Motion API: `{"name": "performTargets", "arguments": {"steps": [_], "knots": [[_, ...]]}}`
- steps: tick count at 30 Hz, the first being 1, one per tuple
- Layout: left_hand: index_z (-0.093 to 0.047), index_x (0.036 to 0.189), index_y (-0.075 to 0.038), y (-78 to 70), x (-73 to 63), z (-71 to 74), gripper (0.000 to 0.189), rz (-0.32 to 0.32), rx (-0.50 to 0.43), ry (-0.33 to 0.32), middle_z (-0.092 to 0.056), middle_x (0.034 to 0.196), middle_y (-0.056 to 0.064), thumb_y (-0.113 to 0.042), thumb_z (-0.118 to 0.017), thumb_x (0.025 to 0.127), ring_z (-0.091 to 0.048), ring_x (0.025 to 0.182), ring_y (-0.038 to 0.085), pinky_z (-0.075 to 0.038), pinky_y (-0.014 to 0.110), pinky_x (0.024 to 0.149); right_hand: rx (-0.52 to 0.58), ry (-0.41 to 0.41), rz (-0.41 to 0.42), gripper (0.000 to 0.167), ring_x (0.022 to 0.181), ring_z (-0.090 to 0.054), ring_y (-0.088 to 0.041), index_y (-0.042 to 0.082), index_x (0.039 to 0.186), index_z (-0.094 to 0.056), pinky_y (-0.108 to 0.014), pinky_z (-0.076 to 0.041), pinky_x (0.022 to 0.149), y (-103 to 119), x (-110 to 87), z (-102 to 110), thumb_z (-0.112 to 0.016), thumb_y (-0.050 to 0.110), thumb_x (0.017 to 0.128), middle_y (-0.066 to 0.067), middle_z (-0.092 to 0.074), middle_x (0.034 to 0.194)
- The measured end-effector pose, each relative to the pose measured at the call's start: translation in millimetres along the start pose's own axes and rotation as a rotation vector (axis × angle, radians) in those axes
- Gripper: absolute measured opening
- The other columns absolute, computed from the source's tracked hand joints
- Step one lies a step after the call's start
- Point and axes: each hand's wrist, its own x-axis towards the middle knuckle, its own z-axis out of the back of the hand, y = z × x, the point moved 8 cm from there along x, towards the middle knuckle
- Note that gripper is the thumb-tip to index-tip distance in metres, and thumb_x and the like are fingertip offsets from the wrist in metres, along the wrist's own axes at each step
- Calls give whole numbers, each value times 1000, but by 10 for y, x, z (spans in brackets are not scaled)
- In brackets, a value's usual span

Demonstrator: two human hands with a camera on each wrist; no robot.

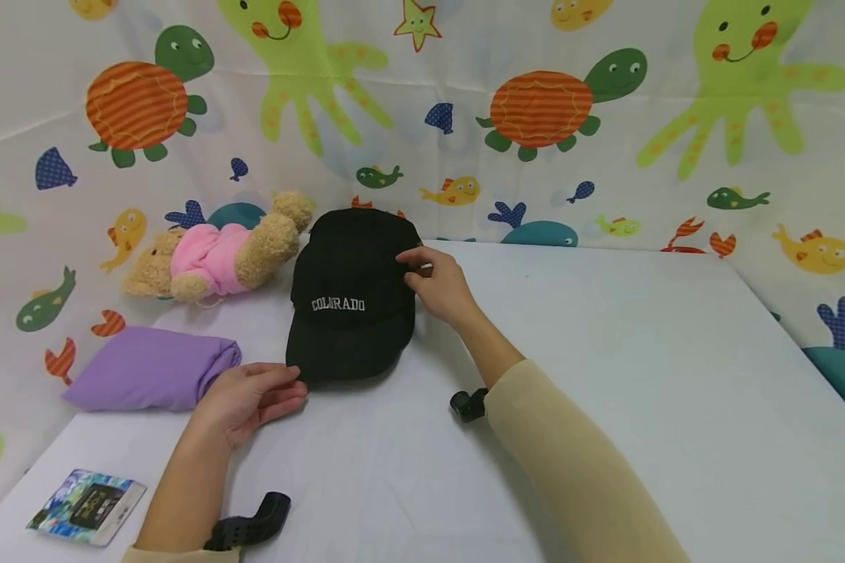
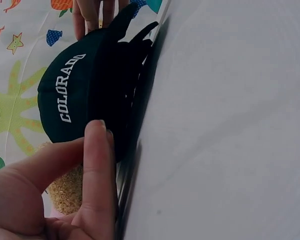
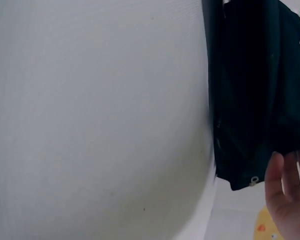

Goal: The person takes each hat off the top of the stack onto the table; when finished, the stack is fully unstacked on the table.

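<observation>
A black baseball cap [image 1: 355, 289] with white COLORADO lettering sits on the white table, its brim toward me. My left hand [image 1: 257, 399] is at the brim's left corner, fingers fairly straight, fingertips against the edge. In the left wrist view the left fingers [image 2: 97, 170] overlap the brim, partly hiding it. At the crown's right side, the fingertips of my right hand [image 1: 436, 281] touch the fabric with extended fingers. The right wrist view shows the right hand [image 3: 292, 200] beside the cap's side [image 3: 250, 115]. The cap's back is hidden.
A tan teddy bear in a pink top [image 1: 211, 254] lies behind left of the cap. Folded purple cloth [image 1: 148, 371] is beside my left hand, and a small blue patterned packet [image 1: 88, 507] lies at the near left. A curtain with sea animals [image 1: 366, 94] hangs behind the table [image 1: 605, 352].
</observation>
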Motion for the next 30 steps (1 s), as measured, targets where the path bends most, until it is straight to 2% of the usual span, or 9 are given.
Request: {"name": "performTargets", "arguments": {"steps": [9, 16, 30], "knots": [[-43, 128, 0, -21, 40, -15, 40, 3, 36, -9, -76, 88, 4, -9, -69, 99, -77, 82, 15, -64, 30, 81, 22, -71, 31, 20, 116, -64, -24, 11, 117, -74, -41, -56, 99, 9, -8, 90, -63, 7, 101, -7, -71, 120], [-45, 129, -2, 5, -2, 29, 42, 27, 21, -46, -76, 87, 3, -13, -71, 98, -77, 81, 14, -64, 30, 79, 39, -73, 46, 18, 114, -64, -25, 10, 115, -74, -39, -57, 99, 50, 9, 50, -63, 5, 100, -8, -71, 118], [-43, 124, -6, -46, -35, -15, 38, -11, -11, 7, -76, 88, 1, -13, -71, 99, -77, 82, 14, -64, 30, 80, 121, -123, 80, 18, 110, -64, -23, 7, 113, -74, -38, -55, 101, 133, -9, 104, -64, 3, 99, -9, -71, 114]]}}
